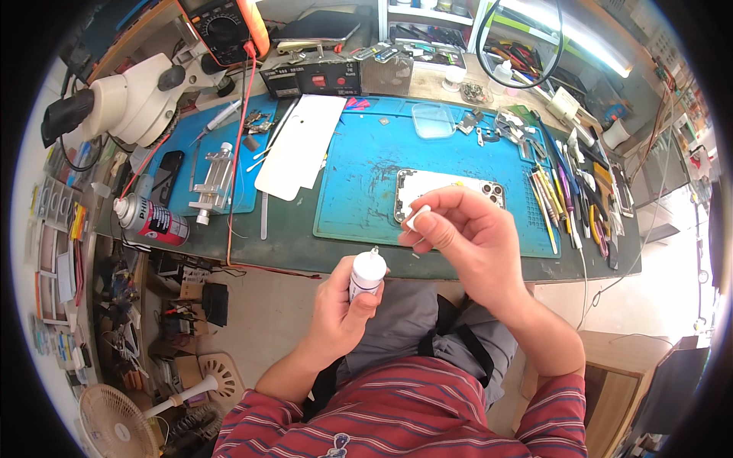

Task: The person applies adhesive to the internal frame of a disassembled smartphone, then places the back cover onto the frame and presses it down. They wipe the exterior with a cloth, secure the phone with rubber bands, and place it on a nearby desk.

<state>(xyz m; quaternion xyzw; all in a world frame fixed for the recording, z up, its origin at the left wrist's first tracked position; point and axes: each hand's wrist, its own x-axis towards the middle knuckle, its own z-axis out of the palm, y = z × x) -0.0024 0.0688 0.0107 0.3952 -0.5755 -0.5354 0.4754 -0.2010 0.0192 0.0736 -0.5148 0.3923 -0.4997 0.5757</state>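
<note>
My left hand (336, 319) is wrapped round a small white bottle (368, 273) with a thin tip pointing up, held just off the bench's front edge. To the right and a little higher, my right hand (477, 240) pinches a small white cap (418, 218) between thumb and fingers. The cap and the bottle are apart. Behind my right hand a phone housing (412, 183) lies on the blue mat (355, 164), its camera cluster at the right end. My fingers hide part of the housing.
On the left stand a microscope (134, 103), a spray can (153, 220) and a metal clamp fixture (214, 179). A white sheet (299, 145) lies left of the mat. Tweezers and screwdrivers (569, 179) crowd the right side. Farther back are a clear dish (433, 120) and a black power unit (313, 76).
</note>
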